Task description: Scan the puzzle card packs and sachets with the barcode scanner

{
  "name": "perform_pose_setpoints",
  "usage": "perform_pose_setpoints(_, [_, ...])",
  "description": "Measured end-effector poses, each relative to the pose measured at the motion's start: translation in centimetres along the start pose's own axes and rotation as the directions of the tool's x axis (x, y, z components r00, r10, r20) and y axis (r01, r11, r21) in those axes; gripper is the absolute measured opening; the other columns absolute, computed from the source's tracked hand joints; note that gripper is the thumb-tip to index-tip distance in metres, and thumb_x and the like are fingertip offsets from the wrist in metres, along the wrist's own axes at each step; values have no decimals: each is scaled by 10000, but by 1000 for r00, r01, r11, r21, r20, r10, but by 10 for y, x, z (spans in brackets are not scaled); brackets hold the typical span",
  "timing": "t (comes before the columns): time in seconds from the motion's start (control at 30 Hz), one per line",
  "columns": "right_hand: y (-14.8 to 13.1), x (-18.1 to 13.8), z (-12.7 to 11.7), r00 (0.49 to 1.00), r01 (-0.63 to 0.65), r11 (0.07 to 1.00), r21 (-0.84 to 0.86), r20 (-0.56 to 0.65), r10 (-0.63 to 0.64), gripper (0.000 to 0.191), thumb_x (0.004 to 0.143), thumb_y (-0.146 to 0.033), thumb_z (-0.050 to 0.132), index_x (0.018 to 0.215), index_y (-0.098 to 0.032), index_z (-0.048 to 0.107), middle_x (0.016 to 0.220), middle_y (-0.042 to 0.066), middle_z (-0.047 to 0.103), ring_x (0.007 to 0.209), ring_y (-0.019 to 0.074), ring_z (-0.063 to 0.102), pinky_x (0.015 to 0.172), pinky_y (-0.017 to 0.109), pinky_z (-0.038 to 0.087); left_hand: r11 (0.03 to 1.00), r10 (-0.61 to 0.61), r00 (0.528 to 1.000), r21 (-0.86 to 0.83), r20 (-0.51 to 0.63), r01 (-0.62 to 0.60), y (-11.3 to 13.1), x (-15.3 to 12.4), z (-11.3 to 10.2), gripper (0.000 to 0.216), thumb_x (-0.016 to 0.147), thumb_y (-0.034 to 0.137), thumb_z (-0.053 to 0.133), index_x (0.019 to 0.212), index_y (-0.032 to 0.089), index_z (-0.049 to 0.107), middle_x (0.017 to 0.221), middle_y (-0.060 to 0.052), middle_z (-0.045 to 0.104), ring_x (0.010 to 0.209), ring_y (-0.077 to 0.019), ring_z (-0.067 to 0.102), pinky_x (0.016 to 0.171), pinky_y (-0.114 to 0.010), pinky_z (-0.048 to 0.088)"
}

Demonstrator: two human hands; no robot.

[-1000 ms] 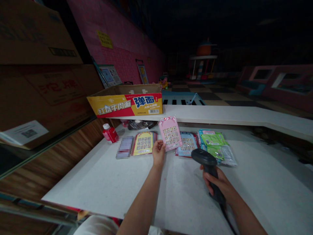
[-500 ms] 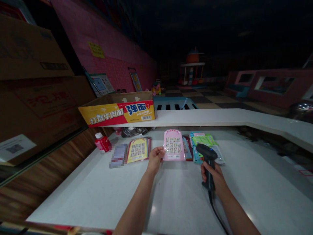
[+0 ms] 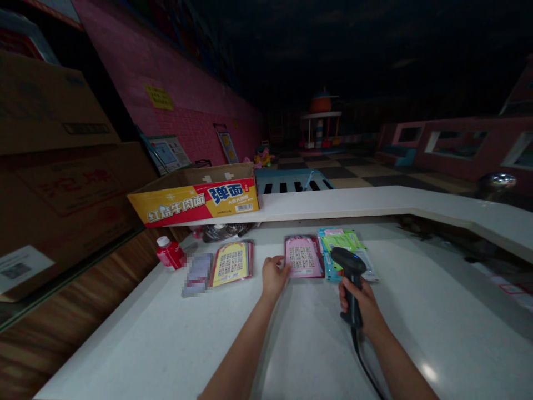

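My right hand (image 3: 361, 300) is wrapped round the handle of a black barcode scanner (image 3: 348, 264), its cable trailing toward the counter's near edge. With closed fingers, my left hand (image 3: 275, 276) pinches the lower left edge of a pink card pack (image 3: 303, 256) printed with a grid of small pictures. That pack lies on top of a stack of similar packs. Left of my left hand rests another stack with a yellow card pack (image 3: 230, 263) uppermost. Green and blue packets (image 3: 341, 240) lie behind the scanner, partly hidden by it.
A small red bottle (image 3: 170, 254) with a white cap and a blurred phone-like object (image 3: 198, 274) are on the counter's left side. An open noodle carton (image 3: 200, 201) sits on the raised ledge (image 3: 333, 204). Big cardboard boxes (image 3: 70, 194) are piled at the left.
My left hand has brought the pink card pack down and right onto the stack. My right hand keeps the scanner in nearly the same place. The view has tilted slightly.
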State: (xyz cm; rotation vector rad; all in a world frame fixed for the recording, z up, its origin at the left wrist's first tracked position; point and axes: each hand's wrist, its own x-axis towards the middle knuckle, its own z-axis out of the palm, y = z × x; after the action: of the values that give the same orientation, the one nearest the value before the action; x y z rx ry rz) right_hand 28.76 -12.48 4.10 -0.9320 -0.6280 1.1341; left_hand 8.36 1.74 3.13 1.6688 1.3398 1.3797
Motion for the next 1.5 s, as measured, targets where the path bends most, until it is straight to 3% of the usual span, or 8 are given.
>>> perform_pose_setpoints(0.13, [-2, -2, 2, 1000, -3, 1000, -9, 1, 3, 457, 687, -477, 814, 990, -205, 607, 567, -63, 574, 367, 90, 478, 339, 203, 388, 992, 109, 984, 47, 143, -117, 0, -9, 2, 544, 386, 337, 920, 902, 251, 771, 849, -65, 633, 815, -240, 579, 822, -379, 447])
perform_pose_setpoints(0.37, [-2, -2, 0, 1000, -21, 1000, -23, -15, 21, 468, 676, -488, 817, 986, -205, 609, 565, -61, 576, 367, 96, 483, 336, 208, 390, 983, 123, 982, 117, 142, -140, 1, -12, 10, 445, 478, 324, 901, 894, 245, 762, 877, -75, 628, 877, -262, 573, 895, -414, 421])
perform_pose_setpoints(0.6, [1, -4, -5, 997, -69, 997, -34, 12, 70, 452, 673, -452, 832, 986, -204, 621, 562, -52, 581, 373, 104, 499, 335, 214, 396, 946, 179, 983, 266, 45, -184, -6, -9, -40, 272, 674, 236, 772, 943, 234, 740, 936, -99, 637, 929, -278, 584, 908, -423, 411])
perform_pose_setpoints(0.77, [0, -6, -7, 996, -94, 995, -44, -3, 94, 466, 644, -444, 852, 976, -204, 629, 558, -47, 587, 372, 109, 499, 332, 220, 403, 853, 105, 985, 522, -139, -18, -9, 5, -101, 199, 698, 165, 690, 891, 204, 720, 931, -123, 634, 977, -316, 578, 940, -443, 387])
perform_pose_setpoints(0.93, [-1, -9, -7, 995, -98, 994, -56, -30, 96, 464, 641, -443, 854, 970, -200, 638, 562, -45, 589, 379, 101, 497, 331, 207, 397, 671, -72, 936, 678, -344, 301, -6, 23, -142, 268, 684, 342, 745, 896, 194, 676, 978, -175, 654, 1082, -390, 551, 918, -483, 383])
perform_pose_setpoints(1.1, [1, -7, -9, 995, -104, 992, -71, -9, 104, 461, 652, -442, 848, 977, -204, 626, 563, -49, 590, 383, 105, 502, 333, 212, 403, 515, -385, 861, 697, -334, 500, 6, 39, -152, 665, 461, 514, 873, 981, 164, 650, 1181, -251, 621, 1172, -448, 531, 925, -498, 404])
perform_pose_setpoints(1.27, [3, -5, -10, 994, -112, 991, -73, -13, 112, 470, 635, -449, 855, 966, -205, 627, 553, -49, 592, 379, 109, 504, 333, 215, 405, 374, -500, 827, 796, -259, 476, 14, 41, -151, 814, 550, 589, 820, 1199, 158, 585, 1301, -236, 572, 1212, -397, 540, 938, -452, 449])
perform_pose_setpoints(1.5, [4, -5, -8, 996, -88, 993, -75, -9, 87, 476, 650, -460, 848, 983, -205, 623, 560, -51, 598, 381, 106, 510, 340, 208, 400, 508, -446, 848, 699, -288, 504, -3, 52, -161, 539, 578, 332, 841, 1039, 145, 634, 1176, -220, 656, 1140, -365, 608, 875, -400, 491])
